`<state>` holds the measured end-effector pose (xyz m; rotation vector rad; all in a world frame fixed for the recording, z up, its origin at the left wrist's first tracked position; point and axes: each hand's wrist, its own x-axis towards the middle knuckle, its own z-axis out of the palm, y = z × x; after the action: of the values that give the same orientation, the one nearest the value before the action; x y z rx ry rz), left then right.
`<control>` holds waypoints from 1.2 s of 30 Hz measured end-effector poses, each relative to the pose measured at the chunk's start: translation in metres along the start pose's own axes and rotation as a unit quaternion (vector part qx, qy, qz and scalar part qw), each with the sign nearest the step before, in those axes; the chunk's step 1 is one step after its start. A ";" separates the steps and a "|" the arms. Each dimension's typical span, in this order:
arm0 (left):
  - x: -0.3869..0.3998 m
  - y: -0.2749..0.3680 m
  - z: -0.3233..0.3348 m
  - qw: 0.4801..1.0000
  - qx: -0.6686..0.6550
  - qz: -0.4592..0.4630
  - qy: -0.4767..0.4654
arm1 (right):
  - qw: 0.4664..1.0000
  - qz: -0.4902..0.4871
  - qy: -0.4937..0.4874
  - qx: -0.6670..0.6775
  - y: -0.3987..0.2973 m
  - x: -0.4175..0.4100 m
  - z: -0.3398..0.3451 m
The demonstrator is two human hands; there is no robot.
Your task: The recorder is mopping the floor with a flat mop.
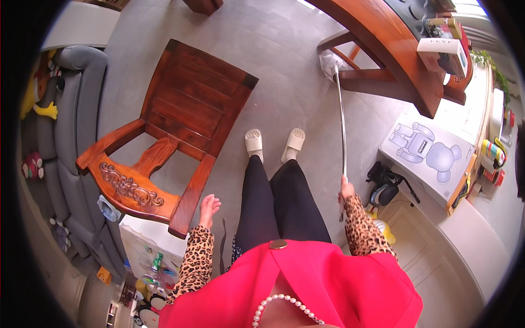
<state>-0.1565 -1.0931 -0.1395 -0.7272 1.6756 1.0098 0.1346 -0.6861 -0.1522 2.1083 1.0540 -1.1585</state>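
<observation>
My right hand grips the metal pole of a mop. The pole runs away from me to a whitish mop head, which lies against the foot of a wooden table's leg frame. Nothing is in my left hand, which hangs with loosely bent fingers just right of the front end of a chair arm. That reddish-brown wooden chair has a slatted panel and a carved top rail.
A grey sofa lines the left side. Behind the chair stands a white box. At right are a large box with a bear figure printed on it and a black object with straps. Grey floor spreads around my slippers.
</observation>
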 end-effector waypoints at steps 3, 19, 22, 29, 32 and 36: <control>0.010 0.006 0.003 1.000 0.014 -0.003 0.006 | 1.000 0.004 0.005 0.026 -0.043 0.019 0.035; 0.012 -0.001 -0.003 1.000 0.002 -0.025 0.001 | 0.988 -0.104 -0.104 -0.057 -0.025 -0.066 0.048; 0.013 -0.011 -0.017 1.000 -0.010 -0.026 0.012 | 0.981 -0.139 -0.113 -0.072 -0.068 -0.060 0.058; 0.023 -0.063 -0.070 0.997 -0.064 0.027 0.023 | 0.943 -0.228 -0.151 -0.189 -0.210 -0.030 0.098; 0.023 -0.074 -0.083 0.996 -0.084 0.023 0.031 | 0.913 -0.264 -0.124 -0.285 -0.274 -0.044 0.113; 0.014 -0.051 -0.069 0.997 -0.074 0.009 0.024 | 0.868 -0.281 -0.071 -0.403 -0.338 -0.052 0.115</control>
<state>-0.1487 -1.1781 -0.1574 -0.8413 1.6639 1.1469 -0.2129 -0.5977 -0.1880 1.0710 1.7601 -0.8449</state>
